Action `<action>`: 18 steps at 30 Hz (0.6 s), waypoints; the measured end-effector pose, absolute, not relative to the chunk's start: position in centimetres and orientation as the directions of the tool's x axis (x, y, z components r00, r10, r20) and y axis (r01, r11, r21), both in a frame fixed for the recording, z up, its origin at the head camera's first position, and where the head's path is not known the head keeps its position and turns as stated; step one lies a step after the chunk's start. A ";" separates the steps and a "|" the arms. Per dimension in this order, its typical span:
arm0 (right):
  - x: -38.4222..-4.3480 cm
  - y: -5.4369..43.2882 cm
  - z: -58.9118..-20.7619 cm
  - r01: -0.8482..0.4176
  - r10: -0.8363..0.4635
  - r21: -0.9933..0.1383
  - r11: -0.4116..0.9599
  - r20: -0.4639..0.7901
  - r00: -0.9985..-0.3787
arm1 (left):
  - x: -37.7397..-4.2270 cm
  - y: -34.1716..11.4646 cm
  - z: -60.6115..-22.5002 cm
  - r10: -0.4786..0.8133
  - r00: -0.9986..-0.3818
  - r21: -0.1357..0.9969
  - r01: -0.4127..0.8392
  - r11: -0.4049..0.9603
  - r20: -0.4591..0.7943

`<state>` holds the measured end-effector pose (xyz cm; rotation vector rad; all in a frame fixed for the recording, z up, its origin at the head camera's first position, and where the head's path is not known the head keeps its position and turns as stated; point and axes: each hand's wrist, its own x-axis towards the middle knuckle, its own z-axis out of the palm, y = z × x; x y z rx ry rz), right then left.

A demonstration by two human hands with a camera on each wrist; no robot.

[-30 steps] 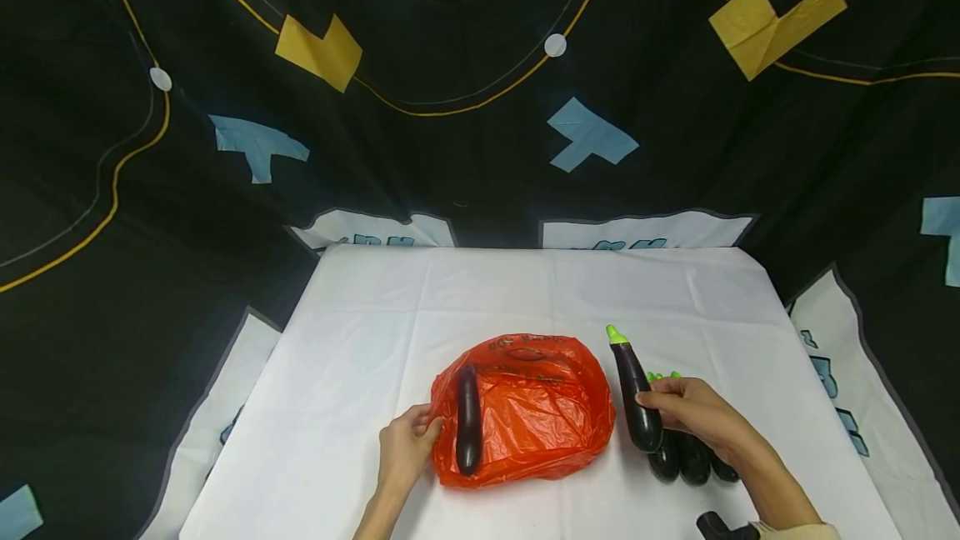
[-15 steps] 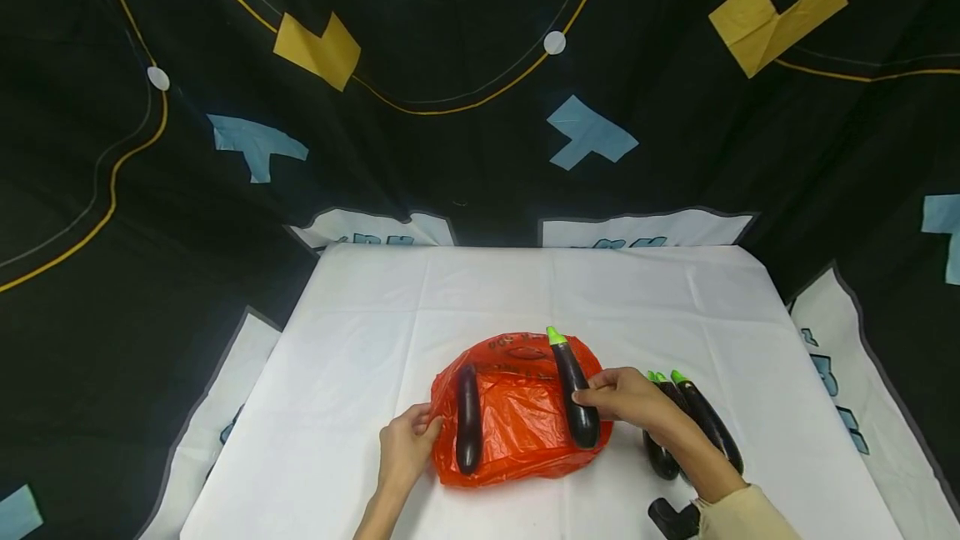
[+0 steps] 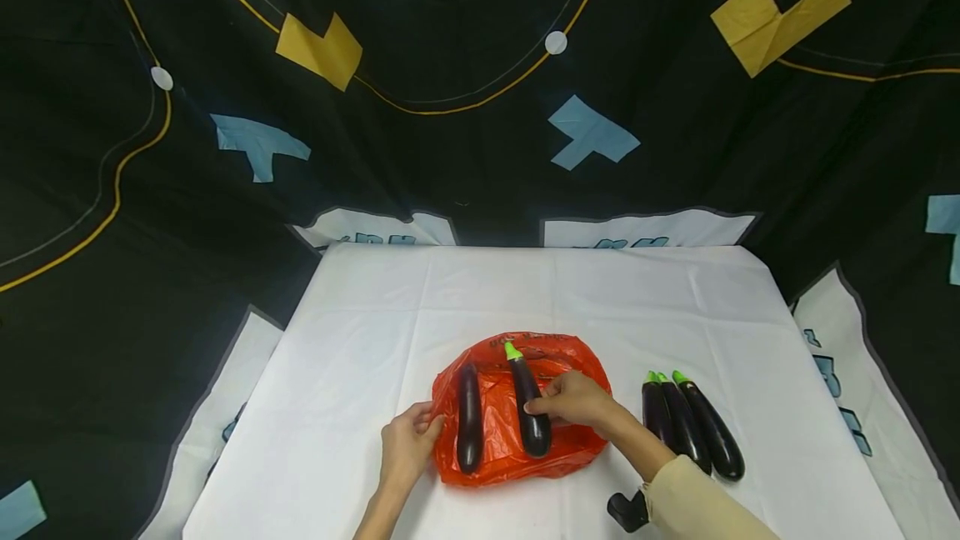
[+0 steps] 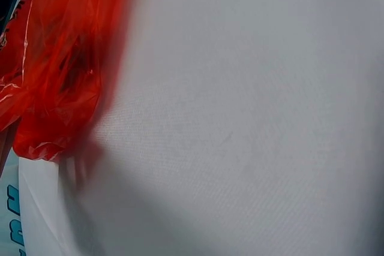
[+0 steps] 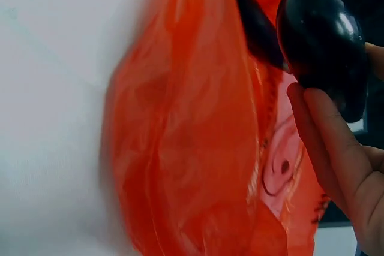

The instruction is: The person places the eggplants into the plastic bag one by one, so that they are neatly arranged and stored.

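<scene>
An open red plastic bag (image 3: 495, 473) lies spread on the white table, one dark eggplant (image 3: 469, 419) in its left part. My left hand (image 3: 407, 446) pinches the bag's left rim between thumb and fingers. Over the bag's middle, my right hand (image 3: 576, 400) grips a second eggplant (image 3: 531, 407) by its side, its green stem end pointing away. In the right wrist view, thumb and fingers hold that eggplant's (image 5: 321, 28) dark rounded end above the bag (image 5: 186, 118). The left wrist view has only the bag's edge (image 4: 60, 88) and white cloth.
Several more eggplants (image 3: 697, 427) with green stem ends lie side by side on the white tablecloth (image 3: 360, 315), right of the bag. A dark curtain (image 3: 465, 173) with taped patches hangs behind the table.
My right hand has carried the eggplant leftward from beside the others to above the bag's middle. The left hand stays at the bag's rim.
</scene>
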<state>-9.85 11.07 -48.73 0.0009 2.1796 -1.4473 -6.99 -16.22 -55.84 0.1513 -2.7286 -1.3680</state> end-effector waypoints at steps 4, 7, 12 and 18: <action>-9.9 10.1 -49.2 0.274 -0.287 -0.857 0.437 -0.422 -0.860 | -7.0 -16.2 -55.8 -0.121 -0.992 0.806 -0.037 0.591 0.043; -9.9 9.4 -49.6 0.278 -0.288 -0.857 0.434 -0.425 -0.858 | -7.0 -16.2 -55.7 -0.120 -0.992 0.806 -0.031 0.591 0.050; -9.8 8.5 -50.2 0.288 -0.281 -0.851 0.440 -0.435 -0.856 | -6.9 -16.2 -55.7 -0.121 -0.992 0.804 -0.046 0.593 0.032; -9.8 7.8 -50.3 0.277 -0.265 -0.835 0.476 -0.437 -0.860 | -7.0 -16.1 -55.7 -0.118 -0.993 0.804 -0.045 0.593 0.031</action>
